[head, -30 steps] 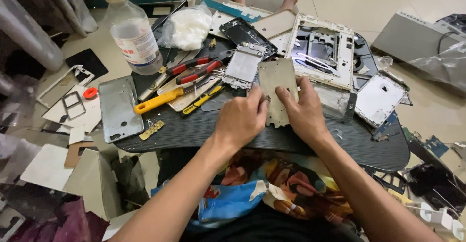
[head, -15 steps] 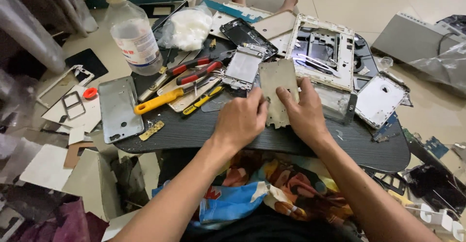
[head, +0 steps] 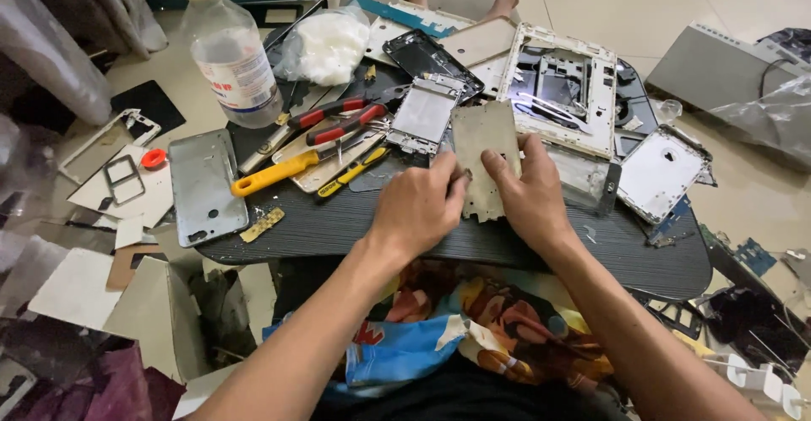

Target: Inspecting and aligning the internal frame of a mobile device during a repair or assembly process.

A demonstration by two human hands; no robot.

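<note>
Metal plate lies on the table, near its front edge, between the left hand and right hand. Phone frame just left of and behind the plate. Large frame behind and to the right. Pliers and screwdriver further left; bottle behind them at the table's far-left corner. Phone back cover overhangs the table's left edge.
</note>
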